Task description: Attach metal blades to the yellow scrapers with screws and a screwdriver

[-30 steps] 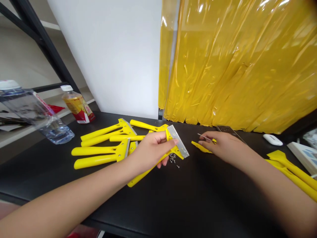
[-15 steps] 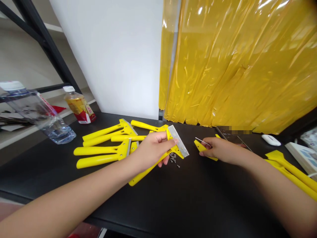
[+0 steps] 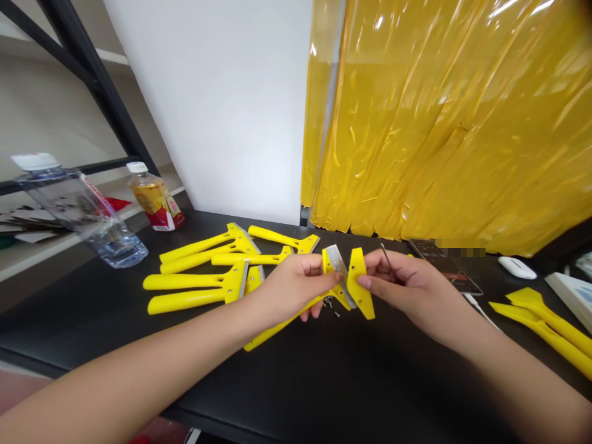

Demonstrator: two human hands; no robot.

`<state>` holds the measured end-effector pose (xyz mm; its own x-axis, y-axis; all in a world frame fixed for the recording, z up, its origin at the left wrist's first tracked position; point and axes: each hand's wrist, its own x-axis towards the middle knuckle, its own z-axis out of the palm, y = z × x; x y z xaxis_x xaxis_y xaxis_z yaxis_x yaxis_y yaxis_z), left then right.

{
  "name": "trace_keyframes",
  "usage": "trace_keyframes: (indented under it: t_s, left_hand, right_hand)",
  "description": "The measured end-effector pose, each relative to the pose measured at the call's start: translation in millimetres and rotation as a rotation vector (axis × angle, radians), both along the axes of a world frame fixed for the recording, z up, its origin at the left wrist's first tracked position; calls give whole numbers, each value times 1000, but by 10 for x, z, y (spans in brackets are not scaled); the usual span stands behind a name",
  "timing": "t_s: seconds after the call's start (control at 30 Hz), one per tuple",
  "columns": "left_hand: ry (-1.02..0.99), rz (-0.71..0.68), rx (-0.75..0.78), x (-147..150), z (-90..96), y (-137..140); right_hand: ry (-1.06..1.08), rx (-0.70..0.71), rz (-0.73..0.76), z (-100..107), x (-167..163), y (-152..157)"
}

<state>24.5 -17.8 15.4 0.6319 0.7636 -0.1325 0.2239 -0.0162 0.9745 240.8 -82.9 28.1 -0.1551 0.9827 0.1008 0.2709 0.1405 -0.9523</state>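
My left hand [image 3: 303, 283] is closed around the head of a yellow scraper [image 3: 277, 328], its thumb pressing on a flat metal blade [image 3: 337, 259]. Between the fingers of my right hand [image 3: 402, 277] is a yellow plastic cover plate [image 3: 359, 287] with small holes, held upright just right of the blade. A thin metal tool, perhaps a hex key [image 3: 386, 258], also sticks up from the right fingers. Small screws [image 3: 337, 314] lie on the black table beneath the left hand. Several yellow scrapers [image 3: 194, 282] with blades lie to the left.
Two yellow scraper handles [image 3: 550, 320] lie at the right, near a white earbud case [image 3: 517, 267], a white box [image 3: 571, 295] and a phone [image 3: 444, 265] with a cable. A water bottle [image 3: 83, 209] and a drink bottle [image 3: 156, 198] stand at the left. Yellow plastic sheeting [image 3: 439, 123] hangs behind.
My right hand has moved left with the cover plate and thin tool, bringing the plate up beside the blade. My left hand keeps its hold on the scraper. The view has shifted slightly.
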Motion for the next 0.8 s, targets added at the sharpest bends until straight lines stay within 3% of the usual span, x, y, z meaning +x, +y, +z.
trace_keyframes:
  t_s: [0.27,0.47,0.8]
  left_hand:
    - [-46,-47,10,15,-24,-21]
    - [-81,-91,-4,12,-10,-37]
    - [-69,-202,10,-5,-39,-3]
  right_hand:
    - [0,45,8,-185,-21,83]
    - [97,55,-69,-303,-117,119]
    - [99,-97,-12,-264,-63,159]
